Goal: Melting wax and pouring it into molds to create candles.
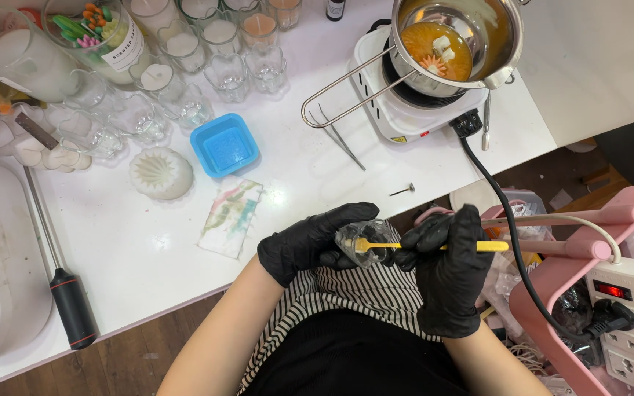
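Both my hands wear black gloves and meet just off the front edge of the white table (pixel 141 249). My left hand (pixel 310 240) grips a small clear glass jar (pixel 361 238), tilted on its side. My right hand (pixel 445 268) holds a thin yellow stick tool (pixel 478 246) with its tip poked into the jar's mouth. Behind them a steel pot (pixel 478 44) of orange melted wax with white chunks sits on a small white hot plate (pixel 405 117).
A blue square mould (pixel 224 144), a white ribbed mould (pixel 160 173), a stained cloth (pixel 231 217) and several empty glass jars (pixel 185 88) stand on the table. Tweezers (pixel 343 139) lie by the hot plate. A black-handled tool (pixel 71 304) lies left. A power strip (pixel 629 323) hangs on a pink rack at right.
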